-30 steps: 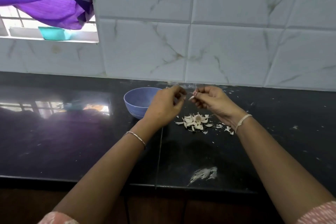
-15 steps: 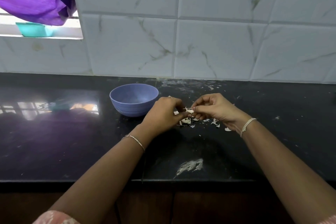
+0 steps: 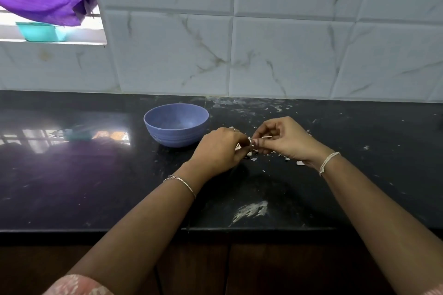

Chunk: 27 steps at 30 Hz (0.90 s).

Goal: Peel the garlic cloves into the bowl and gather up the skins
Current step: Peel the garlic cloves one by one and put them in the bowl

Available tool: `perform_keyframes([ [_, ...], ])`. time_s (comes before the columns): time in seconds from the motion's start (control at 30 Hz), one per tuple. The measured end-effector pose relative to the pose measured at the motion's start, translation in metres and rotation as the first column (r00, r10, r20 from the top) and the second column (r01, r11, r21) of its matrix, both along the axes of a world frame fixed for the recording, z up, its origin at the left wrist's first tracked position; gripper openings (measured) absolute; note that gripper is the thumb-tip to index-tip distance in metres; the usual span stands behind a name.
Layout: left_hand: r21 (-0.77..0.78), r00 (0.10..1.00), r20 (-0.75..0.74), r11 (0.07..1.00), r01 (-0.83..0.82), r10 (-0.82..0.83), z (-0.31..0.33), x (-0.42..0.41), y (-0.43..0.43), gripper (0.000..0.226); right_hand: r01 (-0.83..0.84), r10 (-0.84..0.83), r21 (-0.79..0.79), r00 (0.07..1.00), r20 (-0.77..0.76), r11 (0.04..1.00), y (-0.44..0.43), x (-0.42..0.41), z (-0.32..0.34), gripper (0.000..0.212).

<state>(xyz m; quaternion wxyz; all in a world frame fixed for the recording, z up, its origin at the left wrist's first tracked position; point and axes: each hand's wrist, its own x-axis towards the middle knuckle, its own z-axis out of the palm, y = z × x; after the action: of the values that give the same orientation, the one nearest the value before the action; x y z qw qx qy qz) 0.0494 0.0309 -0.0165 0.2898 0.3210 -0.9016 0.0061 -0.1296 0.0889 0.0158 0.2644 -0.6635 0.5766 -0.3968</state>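
Your left hand point(image 3: 221, 148) and right hand point(image 3: 286, 139) meet low over worktop point(image 3: 96, 187), fingers curled; left pinches small pale garlic piece point(image 3: 248, 139), clove or skin, cannot tell; right pinches thin sliver point(image 3: 266, 137), likely skin being stripped away from you; bowl point(image 3: 176, 124) sits just left of hands, so peeled clove needs only short reach; loose skins point(image 3: 299, 163) lie under and right of hands, away from bowl, easy to gather later.
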Motion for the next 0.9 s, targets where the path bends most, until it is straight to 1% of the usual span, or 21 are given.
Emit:
perform_keyframes([
  [0.07, -0.018, 0.999, 0.037, 0.999, -0.036, 0.037, 0.000, 0.000, -0.002, 0.024, -0.007, 0.008, 0.027, 0.999, -0.037, 1.000, 0.000, -0.009, 0.010, 0.005],
  [0.13, -0.028, 0.998, 0.027, 0.998, -0.064, 0.065, 0.001, 0.000, -0.006, 0.026, -0.015, 0.017, 0.036, 0.999, -0.049, 0.999, 0.003, -0.021, 0.028, 0.006],
  [0.27, 0.000, 0.993, -0.021, 0.993, -0.117, 0.117, 0.000, 0.000, -0.010, 0.028, -0.058, 0.056, -0.047, 0.998, -0.040, 0.997, 0.012, -0.030, 0.068, 0.011],
  [0.33, 0.017, 0.990, -0.036, 0.991, -0.135, 0.136, -0.001, 0.000, -0.010, 0.028, -0.071, 0.064, -0.097, 0.995, -0.071, 0.993, 0.013, -0.023, 0.075, 0.008],
  [0.37, 0.022, 0.989, -0.044, 0.990, -0.141, 0.142, 0.000, 0.000, -0.009, 0.028, -0.068, 0.054, -0.104, 0.991, -0.125, 0.992, 0.011, -0.018, 0.071, 0.004],
  [0.4, 0.021, 0.988, -0.051, 0.989, -0.146, 0.147, 0.000, 0.000, -0.008, 0.028, -0.059, 0.038, -0.093, 0.976, -0.215, 0.994, 0.008, -0.012, 0.060, 0.006],
  [0.47, 0.021, 0.986, -0.058, 0.987, -0.156, 0.157, 0.000, -0.001, -0.007, 0.029, -0.036, 0.026, -0.015, 0.895, -0.445, 0.999, 0.002, -0.003, 0.019, 0.008],
  [0.5, 0.024, 0.985, -0.057, 0.987, -0.161, 0.162, -0.001, 0.000, -0.007, 0.030, -0.034, 0.040, 0.021, 0.855, -0.516, 0.999, 0.003, 0.003, 0.001, 0.007],
  [0.53, 0.024, 0.985, -0.054, 0.986, -0.163, 0.164, -0.002, 0.000, -0.007, 0.030, -0.030, 0.044, 0.035, 0.839, -0.542, 0.999, 0.003, 0.004, -0.009, 0.007],
  [0.6, 0.028, 0.986, -0.045, 0.986, -0.162, 0.163, -0.003, -0.001, -0.008, 0.029, -0.019, 0.013, -0.006, 0.849, -0.529, 1.000, 0.002, -0.002, -0.006, 0.005],
  [0.7, 0.046, 0.986, -0.065, 0.987, -0.153, 0.156, -0.002, -0.002, -0.010, 0.029, 0.000, -0.029, -0.074, 0.922, -0.385, 0.997, 0.005, -0.008, 0.016, 0.005],
  [0.73, 0.048, 0.985, -0.072, 0.987, -0.154, 0.157, -0.002, -0.002, -0.010, 0.029, -0.004, -0.025, -0.075, 0.927, -0.374, 0.997, 0.005, -0.008, 0.014, 0.008],
  [0.83, 0.051, 0.983, -0.072, 0.985, -0.163, 0.166, -0.002, -0.002, -0.010, 0.029, -0.061, 0.072, 0.039, 0.856, -0.511, 0.997, 0.007, -0.001, -0.015, 0.015],
  [0.9, 0.046, 0.984, -0.071, 0.986, -0.162, 0.165, -0.003, -0.003, -0.011, 0.029, -0.065, 0.086, 0.058, 0.843, -0.531, 0.996, 0.004, -0.005, -0.011, 0.013],
])
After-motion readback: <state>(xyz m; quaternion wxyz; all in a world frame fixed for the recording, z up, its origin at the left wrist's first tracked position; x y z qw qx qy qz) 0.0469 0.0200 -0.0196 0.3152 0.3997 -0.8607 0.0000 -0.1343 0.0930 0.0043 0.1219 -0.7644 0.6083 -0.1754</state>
